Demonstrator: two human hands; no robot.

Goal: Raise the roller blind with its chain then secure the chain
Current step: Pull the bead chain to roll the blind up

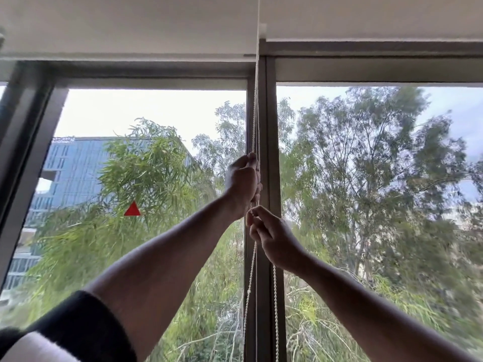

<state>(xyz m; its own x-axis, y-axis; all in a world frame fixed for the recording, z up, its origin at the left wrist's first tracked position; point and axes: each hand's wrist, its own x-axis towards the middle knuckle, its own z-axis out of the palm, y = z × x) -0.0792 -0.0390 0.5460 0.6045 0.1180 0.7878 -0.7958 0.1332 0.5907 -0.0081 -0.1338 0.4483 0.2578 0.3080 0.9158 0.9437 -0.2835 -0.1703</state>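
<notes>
Head view. My left hand (pixel 241 182), centre frame, is fisted around the chain (pixel 255 113), which runs down from the top centre along the mullion (pixel 270 126). My right hand (pixel 271 239), just below it, pinches a strand between thumb and fingertips. Loose strands hang toward the bottom edge, one left of the mullion, one right. The blind (pixel 130 27) sits high; its hem crosses the upper frame, glass mostly clear.

Risks, as I judge them: several strands run close together, so I could pull the wrong one and lower the blind. Letting both hands slack at once might let it drop. I see no cleat or hook here to secure the chain.

Room: dark window frames, trees and a glass building (pixel 70 165) outside at left, a red triangle (pixel 132 209) on the pane. No tabletop in view.
</notes>
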